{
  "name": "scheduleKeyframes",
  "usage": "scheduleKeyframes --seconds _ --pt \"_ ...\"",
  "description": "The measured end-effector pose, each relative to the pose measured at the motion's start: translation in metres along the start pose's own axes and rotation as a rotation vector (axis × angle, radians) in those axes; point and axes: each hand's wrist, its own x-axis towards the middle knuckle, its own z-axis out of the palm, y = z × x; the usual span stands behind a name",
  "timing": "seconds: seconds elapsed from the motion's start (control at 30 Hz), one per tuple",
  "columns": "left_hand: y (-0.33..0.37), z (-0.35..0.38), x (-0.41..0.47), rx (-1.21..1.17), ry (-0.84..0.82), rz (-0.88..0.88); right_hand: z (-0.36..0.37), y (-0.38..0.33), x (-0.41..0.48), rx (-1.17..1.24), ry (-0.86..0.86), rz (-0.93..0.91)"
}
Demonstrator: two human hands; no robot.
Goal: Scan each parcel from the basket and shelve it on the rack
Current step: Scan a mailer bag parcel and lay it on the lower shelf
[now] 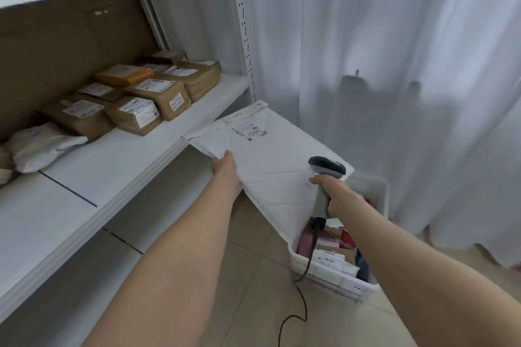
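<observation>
Left hand point(224, 167) pinches mailer point(270, 155) edge; right hand point(335, 194) grips scanner point(327, 169). Tilt label point(248, 128) flat toward beam, steady.

white rack shelf point(135, 155): brown parcels point(135, 98), white bag point(42, 146). tiled floor point(248, 276): basket point(332, 276).

nothing can be read for certain. the white mailer point(270, 155) carries a shipping label point(245, 128) with black print, too small and blurred to make out. the brown parcels point(135, 98) on the rack shelf point(121, 155) bear white labels with dark print; one side sticker point(176, 102) shows larger characters, also unreadable.
</observation>
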Motion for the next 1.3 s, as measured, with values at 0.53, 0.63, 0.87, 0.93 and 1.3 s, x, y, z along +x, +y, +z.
scheduleKeyframes --seconds 0.53,0.63,0.87,0.93,1.3 --pt "-0.109 -0.144 -0.073 -0.095 0.045 -0.272 0.044 0.118 -0.052 -0.118 0.017 -0.059" --pt "-0.113 -0.185 -0.067 -0.131 0.109 -0.272 0.069 0.141 -0.060 -0.112 -0.034 -0.050" --pt "-0.120 -0.312 -0.040 -0.149 0.216 -0.272 0.164 0.209 -0.075 -0.135 -0.113 -0.055" --pt "-0.123 -0.353 -0.028 -0.103 0.320 -0.245 0.202 0.235 -0.079 -0.147 -0.138 -0.061" --pt "-0.164 -0.553 0.070 0.393 0.423 -0.068 0.381 0.401 -0.072 -0.134 -0.279 -0.022"
